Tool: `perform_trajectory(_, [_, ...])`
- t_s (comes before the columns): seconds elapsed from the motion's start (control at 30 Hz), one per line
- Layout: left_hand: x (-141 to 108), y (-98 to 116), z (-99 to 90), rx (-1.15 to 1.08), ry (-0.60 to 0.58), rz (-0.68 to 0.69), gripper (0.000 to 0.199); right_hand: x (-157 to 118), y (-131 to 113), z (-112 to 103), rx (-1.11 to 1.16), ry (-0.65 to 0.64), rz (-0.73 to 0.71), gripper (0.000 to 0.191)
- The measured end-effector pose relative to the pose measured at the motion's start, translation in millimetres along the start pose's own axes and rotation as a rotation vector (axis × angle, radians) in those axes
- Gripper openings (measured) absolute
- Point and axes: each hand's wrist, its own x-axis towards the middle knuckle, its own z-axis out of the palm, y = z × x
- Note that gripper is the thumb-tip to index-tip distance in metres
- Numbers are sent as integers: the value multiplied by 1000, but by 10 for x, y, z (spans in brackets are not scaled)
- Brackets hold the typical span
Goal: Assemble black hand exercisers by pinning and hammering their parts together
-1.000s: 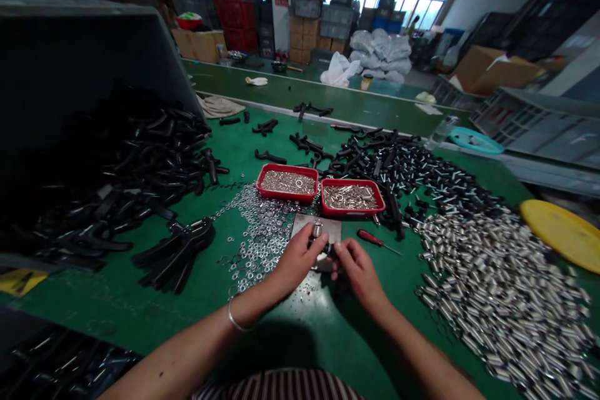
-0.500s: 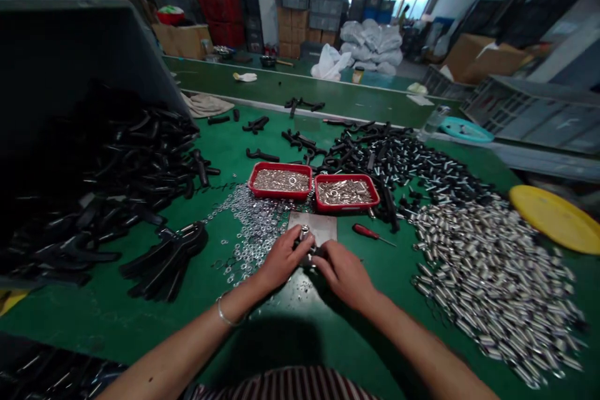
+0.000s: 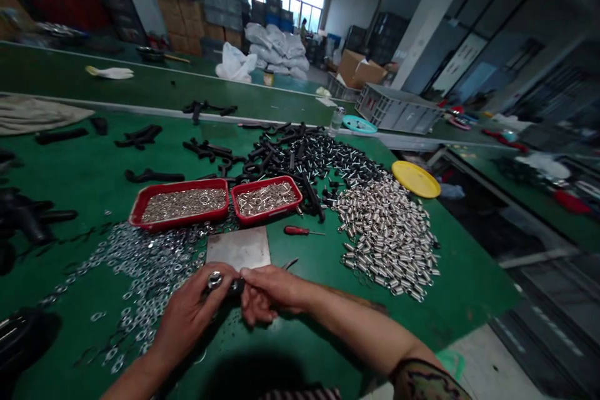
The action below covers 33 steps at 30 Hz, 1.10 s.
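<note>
Both hands meet at the near edge of the green work table, just in front of a bare square steel plate. The left hand is curled, its fingertips pinched on a small dark part topped with a shiny round metal piece. The right hand comes in from the right with its fingers closed on the other end of the same small part, so the 2 hands touch across it. The part is held just above the table, at the near edge of the plate.

To the left of the hands lies a wide scatter of silver washers, spreading under the left wrist. Beyond the plate sit 2 shallow red plastic trays: the left red tray filled with small silver hardware, the right red tray with slightly larger silver pieces. Just right of the plate lies a small red-handled screwdriver. Farther right is a heap of short silver metal cylinders, and behind it a pile of black plastic handles mixed with metal pins. A yellow round plastic lid rests at the table's far right edge.
</note>
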Motion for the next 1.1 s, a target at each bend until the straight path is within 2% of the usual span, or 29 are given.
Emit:
perform_trajectory(0.07, [13,50,9,0,-2,-57,29,-21,-3,5,-116,155,-60,57])
perform_trajectory(0.1, [27,80,16,-23,30,-92,30,-32,-5,12,-172,278,-100,54])
perform_trajectory(0.13, [43,108,23,-51,62,-114,31,-40,-4,22,-179,338,-123,53])
perform_trajectory(0.17, [60,133,31,-72,83,-114,31,-46,0,34,-123,305,-115,54])
perform_trajectory(0.27, [88,174,51,-50,32,-6,25,-42,25,64,200,-74,24,72])
perform_trajectory(0.3, [89,177,58,-28,7,16,23,-35,34,72,251,-88,41,70])
perform_trajectory(0.33, [86,177,66,-15,0,13,22,-26,42,80,251,-5,23,63])
perform_trajectory(0.37, [81,175,75,-15,18,-10,23,-16,50,88,219,147,-20,53])
perform_trajectory(0.4, [74,171,86,-25,57,-39,23,-6,58,97,188,298,-64,47])
perform_trajectory(0.43, [66,168,95,-32,105,-53,23,3,66,107,192,383,-84,45])
perform_trajectory(0.47, [57,166,104,-31,140,-36,23,9,74,118,243,365,-70,45])
perform_trajectory(0.5, [47,165,110,-22,146,16,21,13,82,128,333,269,-29,49])
perform_trajectory(0.57, [27,167,121,9,71,157,17,13,89,142,506,56,41,58])
perform_trajectory(0.6, [17,169,129,16,33,193,16,11,86,148,536,27,33,57])
perform_trajectory(0.63, [10,171,140,11,25,178,17,8,77,153,515,71,-3,51])
perform_trajectory(0.67, [5,173,153,-4,53,117,18,5,62,160,457,175,-54,44])
perform_trajectory(0.73, [-1,175,177,-27,174,-46,21,-3,26,185,343,372,-126,41])
perform_trajectory(0.77, [-2,175,183,-22,213,-80,21,-8,10,201,339,393,-124,39])
perform_trajectory(0.8, [-3,174,182,-6,211,-59,20,-12,-3,218,378,359,-97,36])
perform_trajectory(0.9, [-4,170,159,51,62,147,15,-23,-12,253,514,137,-1,43])
perform_trajectory(0.93, [-4,170,155,48,37,159,15,-25,-8,255,480,148,-4,42])
perform_trajectory(0.97, [-4,170,156,36,52,123,16,-27,-2,255,406,218,-25,39])
perform_trajectory(1.03, [-7,173,174,10,154,-3,18,-33,9,254,276,384,-72,34])
perform_trajectory(1.07, [-13,174,184,8,193,-36,19,-40,14,256,284,417,-75,34])
perform_trajectory(1.1, [-22,175,191,17,198,-28,19,-50,17,260,344,397,-58,33])
